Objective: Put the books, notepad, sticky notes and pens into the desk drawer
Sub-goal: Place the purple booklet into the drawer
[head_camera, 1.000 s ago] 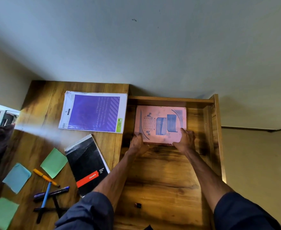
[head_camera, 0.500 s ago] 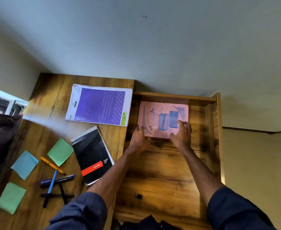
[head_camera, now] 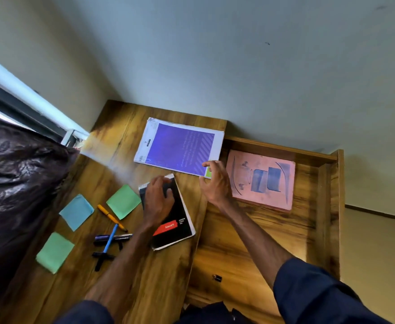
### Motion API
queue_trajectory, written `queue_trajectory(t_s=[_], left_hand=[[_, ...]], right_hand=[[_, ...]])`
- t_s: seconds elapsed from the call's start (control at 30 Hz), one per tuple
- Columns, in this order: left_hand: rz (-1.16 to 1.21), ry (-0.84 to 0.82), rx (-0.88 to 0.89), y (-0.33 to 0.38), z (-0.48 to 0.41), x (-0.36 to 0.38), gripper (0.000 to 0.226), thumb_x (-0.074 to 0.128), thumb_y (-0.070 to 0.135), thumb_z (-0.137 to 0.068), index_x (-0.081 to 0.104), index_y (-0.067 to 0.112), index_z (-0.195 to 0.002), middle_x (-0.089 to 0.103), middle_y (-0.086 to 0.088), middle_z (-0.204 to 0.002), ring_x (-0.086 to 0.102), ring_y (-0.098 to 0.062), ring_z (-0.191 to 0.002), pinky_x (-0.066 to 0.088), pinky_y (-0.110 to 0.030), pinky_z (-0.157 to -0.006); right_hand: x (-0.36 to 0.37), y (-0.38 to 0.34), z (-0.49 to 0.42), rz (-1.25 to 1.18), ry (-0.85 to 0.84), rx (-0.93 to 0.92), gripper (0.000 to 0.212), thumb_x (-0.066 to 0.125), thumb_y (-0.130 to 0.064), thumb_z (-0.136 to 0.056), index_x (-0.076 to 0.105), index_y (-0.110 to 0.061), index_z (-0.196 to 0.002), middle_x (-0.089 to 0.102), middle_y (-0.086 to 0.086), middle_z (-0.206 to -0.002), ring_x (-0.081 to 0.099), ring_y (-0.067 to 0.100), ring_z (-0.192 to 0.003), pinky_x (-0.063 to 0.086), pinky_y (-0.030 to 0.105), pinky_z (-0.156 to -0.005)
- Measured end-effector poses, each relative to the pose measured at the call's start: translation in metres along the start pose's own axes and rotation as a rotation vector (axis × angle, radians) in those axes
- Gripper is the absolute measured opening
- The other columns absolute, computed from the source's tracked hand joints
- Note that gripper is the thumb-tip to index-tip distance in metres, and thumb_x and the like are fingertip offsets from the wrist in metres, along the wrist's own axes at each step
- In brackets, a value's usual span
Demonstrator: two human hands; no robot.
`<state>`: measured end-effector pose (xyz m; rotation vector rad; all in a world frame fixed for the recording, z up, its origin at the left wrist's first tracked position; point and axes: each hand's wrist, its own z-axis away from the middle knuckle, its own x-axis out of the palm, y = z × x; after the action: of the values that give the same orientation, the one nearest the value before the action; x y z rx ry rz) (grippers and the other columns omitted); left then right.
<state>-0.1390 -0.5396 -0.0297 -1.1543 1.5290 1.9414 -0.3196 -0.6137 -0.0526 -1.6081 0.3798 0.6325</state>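
Observation:
A pink book [head_camera: 264, 178] lies flat at the back of the open desk drawer [head_camera: 250, 230], with neither hand on it. My left hand [head_camera: 159, 199] rests palm down on the upper half of the black spiral notepad [head_camera: 177, 228], fingers spread near its spiral. My right hand [head_camera: 215, 181] hovers open at the near right corner of the purple book [head_camera: 180, 148]. Left of the notepad lie a green sticky note [head_camera: 123, 201], a blue one [head_camera: 76, 211] and another green one [head_camera: 55, 252], with an orange pen [head_camera: 111, 217], a blue pen [head_camera: 110, 238] and dark pens [head_camera: 103, 256] between them.
The wooden desk top [head_camera: 163, 272] adjoins the drawer on its left. A small dark object [head_camera: 217, 278] sits near the drawer's front. A dark patterned cloth [head_camera: 16, 183] hangs along the desk's left edge, under a window frame [head_camera: 28, 97].
Both hands have left the pink book in the drawer and moved left over the desk. The left hand now lies on the notepad, the right is by the purple book.

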Motion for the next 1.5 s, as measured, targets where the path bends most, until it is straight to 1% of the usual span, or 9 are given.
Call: queue_trajectory(t_s=[0.17, 0.33, 0.47, 0.9, 1.1, 1.17, 1.27, 1.4, 1.5], left_hand=[[-0.003, 0.041, -0.149, -0.054, -0.009, -0.026, 0.027, 0.066, 0.003, -0.089, 0.065, 0.011, -0.115, 0.064, -0.008, -0.122, 0.057, -0.026, -0.119, 0.042, -0.026, -0.096], [0.074, 0.042, -0.139, -0.064, -0.013, -0.028, 0.026, 0.067, 0.005, -0.089, 0.064, 0.013, -0.114, 0.063, -0.006, -0.119, 0.057, -0.022, -0.115, 0.041, -0.024, -0.091], [0.123, 0.062, -0.147, -0.061, -0.01, -0.024, 0.025, 0.068, 0.005, -0.089, 0.065, 0.013, -0.112, 0.064, -0.007, -0.119, 0.059, -0.022, -0.115, 0.041, -0.023, -0.091], [0.136, 0.046, -0.153, -0.045, -0.009, -0.019, 0.031, 0.068, 0.007, -0.09, 0.061, 0.013, -0.12, 0.061, -0.009, -0.125, 0.055, -0.024, -0.119, 0.042, -0.026, -0.089], [0.201, 0.024, -0.164, -0.035, -0.014, -0.012, 0.031, 0.068, 0.01, -0.09, 0.063, 0.013, -0.121, 0.063, -0.009, -0.125, 0.059, -0.023, -0.116, 0.049, -0.032, -0.093], [0.284, -0.003, -0.237, -0.034, -0.017, -0.01, 0.03, 0.069, 0.017, -0.091, 0.064, 0.016, -0.121, 0.068, -0.007, -0.12, 0.065, -0.022, -0.109, 0.054, -0.041, -0.094], [0.458, -0.045, -0.402, -0.024, -0.02, -0.013, 0.035, 0.065, 0.033, -0.097, 0.064, 0.015, -0.126, 0.07, -0.005, -0.12, 0.067, -0.018, -0.106, 0.054, -0.034, -0.086], [1.182, -0.217, -0.636, -0.015, -0.03, -0.023, 0.05, 0.057, 0.051, -0.099, 0.055, 0.015, -0.136, 0.069, -0.013, -0.123, 0.07, -0.027, -0.111, 0.06, -0.038, -0.089], [1.43, -0.248, -0.684, -0.014, -0.035, -0.031, 0.046, 0.062, 0.04, -0.099, 0.053, 0.014, -0.136, 0.067, -0.016, -0.129, 0.069, -0.029, -0.114, 0.062, -0.037, -0.087]], right_hand=[[0.029, -0.011, -0.001, 0.044, 0.023, 0.084, 0.034, 0.078, -0.021, -0.083, 0.059, -0.017, -0.111, 0.054, 0.005, -0.119, 0.056, 0.02, -0.117, 0.058, 0.039, -0.091], [0.032, -0.002, -0.022, 0.18, 0.073, 0.405, 0.065, 0.08, -0.04, -0.082, 0.044, -0.012, -0.129, 0.048, 0.013, -0.134, 0.052, 0.028, -0.121, 0.049, 0.032, -0.082], [0.029, -0.001, -0.042, 0.179, 0.007, 0.603, 0.081, 0.083, -0.043, -0.079, 0.039, -0.008, -0.137, 0.05, 0.015, -0.135, 0.058, 0.03, -0.12, 0.055, 0.039, -0.083], [0.017, 0.003, -0.053, 0.055, -0.022, 0.731, 0.064, 0.094, -0.033, -0.068, 0.056, -0.01, -0.115, 0.066, 0.009, -0.118, 0.07, 0.025, -0.097, 0.061, 0.036, -0.074], [-0.002, -0.011, -0.044, -0.232, -0.105, 0.692, 0.046, 0.079, -0.02, -0.086, 0.055, -0.01, -0.124, 0.067, 0.003, -0.114, 0.069, 0.019, -0.093, 0.052, 0.025, -0.059], [-0.009, -0.019, -0.041, -0.367, -0.115, 0.672, 0.038, 0.07, -0.017, -0.092, 0.052, -0.01, -0.125, 0.068, 0.007, -0.12, 0.068, 0.018, -0.09, 0.048, 0.023, -0.054], [-0.023, -0.037, -0.03, -0.583, -0.1, 0.633, 0.037, 0.064, -0.011, -0.096, 0.053, -0.013, -0.131, 0.069, 0.01, -0.12, 0.069, 0.018, -0.091, 0.046, 0.021, -0.051], [-0.051, -0.056, 0.0, -0.808, -0.088, 0.52, 0.045, 0.065, -0.012, -0.097, 0.055, -0.024, -0.139, 0.07, 0.007, -0.119, 0.071, 0.02, -0.096, 0.044, 0.018, -0.049], [-0.067, -0.06, 0.021, -0.835, -0.093, 0.426, 0.049, 0.066, -0.013, -0.096, 0.054, -0.026, -0.142, 0.071, 0.004, -0.118, 0.073, 0.02, -0.098, 0.045, 0.018, -0.048]])
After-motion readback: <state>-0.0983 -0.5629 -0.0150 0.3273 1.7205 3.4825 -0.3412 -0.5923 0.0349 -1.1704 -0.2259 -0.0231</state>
